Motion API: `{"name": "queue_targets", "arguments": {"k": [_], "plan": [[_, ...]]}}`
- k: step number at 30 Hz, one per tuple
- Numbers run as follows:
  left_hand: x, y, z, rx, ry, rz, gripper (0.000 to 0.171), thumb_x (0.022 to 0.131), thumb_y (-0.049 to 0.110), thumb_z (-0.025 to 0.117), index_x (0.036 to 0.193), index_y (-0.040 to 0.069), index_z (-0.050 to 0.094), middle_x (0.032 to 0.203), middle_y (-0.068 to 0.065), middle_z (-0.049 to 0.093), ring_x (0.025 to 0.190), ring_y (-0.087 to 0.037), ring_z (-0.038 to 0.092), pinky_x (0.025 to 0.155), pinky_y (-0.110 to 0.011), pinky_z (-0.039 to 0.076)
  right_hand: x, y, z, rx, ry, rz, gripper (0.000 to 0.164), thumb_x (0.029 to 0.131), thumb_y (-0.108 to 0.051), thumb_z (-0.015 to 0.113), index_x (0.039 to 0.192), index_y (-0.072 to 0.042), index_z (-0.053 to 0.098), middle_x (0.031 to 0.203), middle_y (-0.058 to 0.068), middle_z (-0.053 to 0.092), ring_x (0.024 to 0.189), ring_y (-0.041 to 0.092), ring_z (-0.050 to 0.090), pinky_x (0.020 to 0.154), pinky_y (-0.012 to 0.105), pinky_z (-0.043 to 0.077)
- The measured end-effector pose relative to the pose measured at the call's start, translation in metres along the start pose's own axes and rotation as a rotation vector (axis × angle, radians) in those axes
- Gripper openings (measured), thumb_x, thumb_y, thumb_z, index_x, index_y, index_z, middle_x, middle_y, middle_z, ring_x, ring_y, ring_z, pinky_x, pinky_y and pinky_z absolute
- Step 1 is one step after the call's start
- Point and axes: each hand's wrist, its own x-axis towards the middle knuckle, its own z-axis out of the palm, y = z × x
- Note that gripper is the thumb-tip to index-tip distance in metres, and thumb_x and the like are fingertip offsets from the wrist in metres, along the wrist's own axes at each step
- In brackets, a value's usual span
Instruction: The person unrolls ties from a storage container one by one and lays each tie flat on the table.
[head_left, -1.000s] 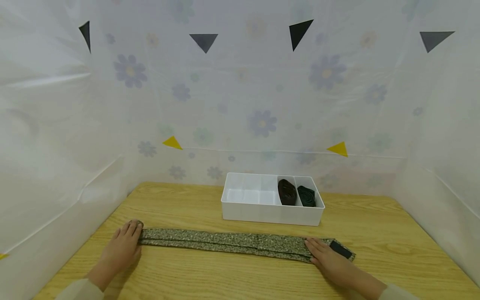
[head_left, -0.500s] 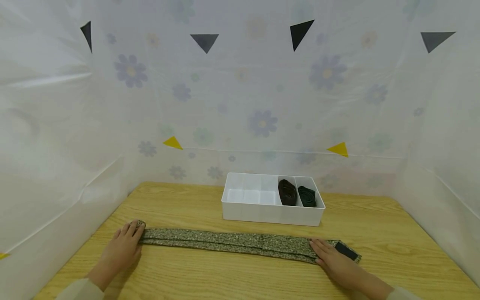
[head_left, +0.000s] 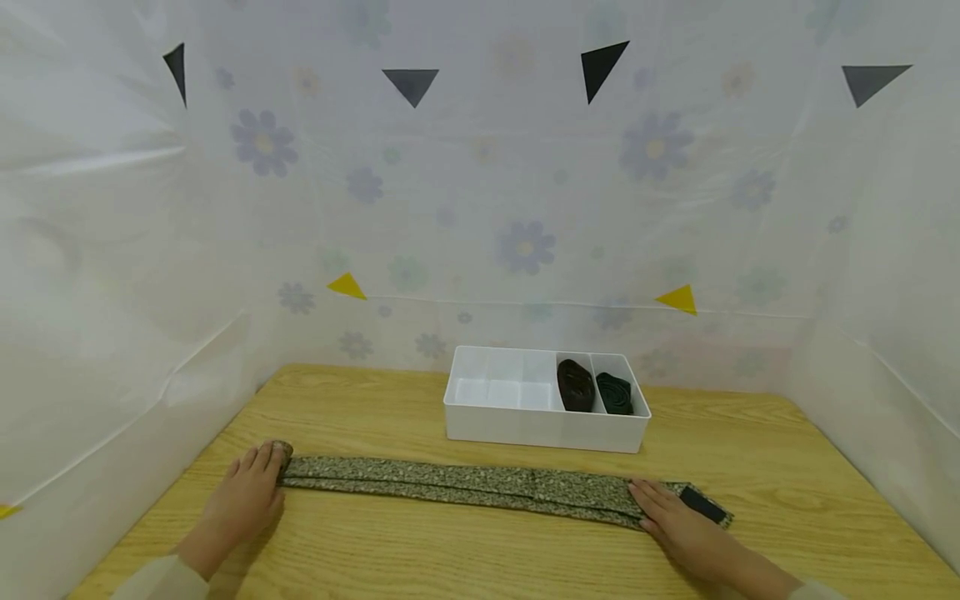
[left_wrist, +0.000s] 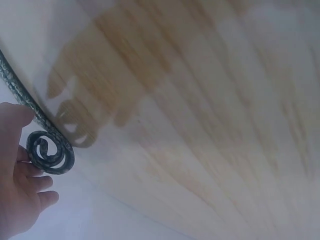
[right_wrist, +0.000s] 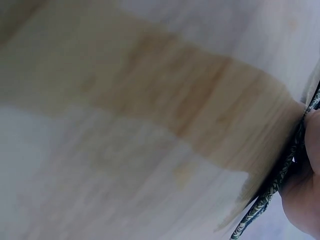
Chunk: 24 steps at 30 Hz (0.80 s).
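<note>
A green patterned necktie (head_left: 465, 482) lies stretched across the table, its seamed back facing up and a dark patch near its wide tip on the right. At its left end the tie is coiled into a small roll (left_wrist: 50, 152). My left hand (head_left: 243, 493) holds this roll, thumb on one side and fingers on the other in the left wrist view. Near the wide end, my right hand (head_left: 686, 529) lies across the tie with its fingers extended, pressing it. The right wrist view shows the tie's edge running beside that hand (right_wrist: 302, 185).
Behind the tie stands a white divided box (head_left: 543, 427). Its two right compartments hold a dark brown roll (head_left: 576, 387) and a dark green roll (head_left: 615, 393). The wooden table (head_left: 360, 550) is enclosed by flowered plastic sheeting (head_left: 480, 183).
My right hand has slid a little to the right, and the tie's wide end and middle seam have shifted right with it. My left hand stays almost in place at the roll.
</note>
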Motion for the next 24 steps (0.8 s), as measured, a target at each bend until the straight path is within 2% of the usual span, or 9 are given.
{"name": "queue_targets", "arguments": {"k": [5,9,11,13,14,15,18,20,24], "plan": [[0.001,-0.002,-0.001,0.026,0.013,-0.009,0.054,0.079,0.018,0.068,0.118,-0.015,0.051,0.119,-0.032,0.054,0.108,-0.045,0.053,0.089,-0.058,0.044,0.0,0.0,0.0,0.004,0.001,0.003,0.046,0.096,-0.026,0.049,0.131,0.003,0.049,0.133,0.023,0.05,0.12,-0.019,-0.02,0.086,0.048,0.049],[0.001,-0.005,-0.001,0.035,-0.002,-0.014,0.055,0.078,0.019,0.069,0.119,-0.014,0.051,0.119,-0.031,0.054,0.106,-0.044,0.054,0.087,-0.058,0.045,0.0,-0.001,-0.001,0.023,-0.016,0.022,0.047,0.096,-0.027,0.048,0.133,0.002,0.048,0.134,0.023,0.049,0.12,-0.019,-0.017,0.088,0.047,0.049],[0.0,-0.006,-0.001,0.034,-0.013,-0.019,0.055,0.078,0.019,0.069,0.12,-0.012,0.051,0.118,-0.03,0.055,0.105,-0.044,0.054,0.085,-0.057,0.045,0.0,-0.002,-0.001,0.045,-0.037,0.039,0.047,0.097,-0.028,0.046,0.134,0.002,0.047,0.135,0.023,0.048,0.128,-0.013,-0.009,0.09,0.048,0.048],[0.0,-0.008,0.0,0.034,-0.022,-0.02,0.055,0.078,0.019,0.07,0.122,-0.009,0.051,0.117,-0.029,0.055,0.103,-0.044,0.055,0.084,-0.057,0.046,0.001,-0.002,-0.001,0.047,-0.048,0.048,0.048,0.097,-0.028,0.045,0.134,0.002,0.047,0.136,0.022,0.048,0.137,0.002,0.006,0.09,0.049,0.047],[-0.001,-0.009,0.0,0.036,-0.023,-0.02,0.055,0.078,0.019,0.07,0.123,-0.007,0.052,0.116,-0.029,0.055,0.102,-0.043,0.055,0.083,-0.056,0.047,0.001,-0.002,-0.002,0.048,-0.054,0.058,0.048,0.097,-0.029,0.045,0.134,0.001,0.046,0.136,0.022,0.048,0.136,0.004,0.011,0.09,0.048,0.047],[-0.002,-0.01,0.0,0.04,-0.022,-0.02,0.055,0.078,0.019,0.07,0.124,-0.005,0.052,0.115,-0.028,0.055,0.101,-0.043,0.056,0.082,-0.056,0.047,0.001,-0.002,-0.002,0.052,-0.058,0.057,0.048,0.097,-0.029,0.045,0.134,0.002,0.046,0.136,0.022,0.047,0.136,0.012,0.019,0.09,0.049,0.047],[-0.003,-0.012,0.001,0.046,-0.014,-0.017,0.056,0.078,0.02,0.071,0.125,-0.001,0.052,0.114,-0.028,0.055,0.099,-0.042,0.057,0.079,-0.055,0.048,0.0,-0.001,-0.001,0.037,-0.059,0.058,0.048,0.097,-0.03,0.045,0.135,0.0,0.046,0.136,0.021,0.048,0.134,0.018,0.027,0.09,0.048,0.048],[-0.004,-0.014,0.001,0.05,-0.009,-0.015,0.056,0.077,0.02,0.071,0.126,0.0,0.051,0.114,-0.028,0.055,0.099,-0.042,0.057,0.078,-0.054,0.049,0.0,0.0,-0.001,0.032,-0.056,0.057,0.048,0.098,-0.03,0.044,0.135,-0.001,0.046,0.137,0.02,0.048,0.134,0.016,0.027,0.09,0.045,0.049],[-0.005,-0.016,0.001,0.061,-0.007,-0.012,0.057,0.077,0.02,0.072,0.125,-0.001,0.05,0.115,-0.028,0.055,0.099,-0.042,0.057,0.078,-0.054,0.049,0.001,0.001,-0.001,0.028,-0.051,0.044,0.047,0.098,-0.029,0.045,0.135,-0.001,0.046,0.136,0.021,0.048,0.129,0.024,0.036,0.09,0.043,0.05]]}}
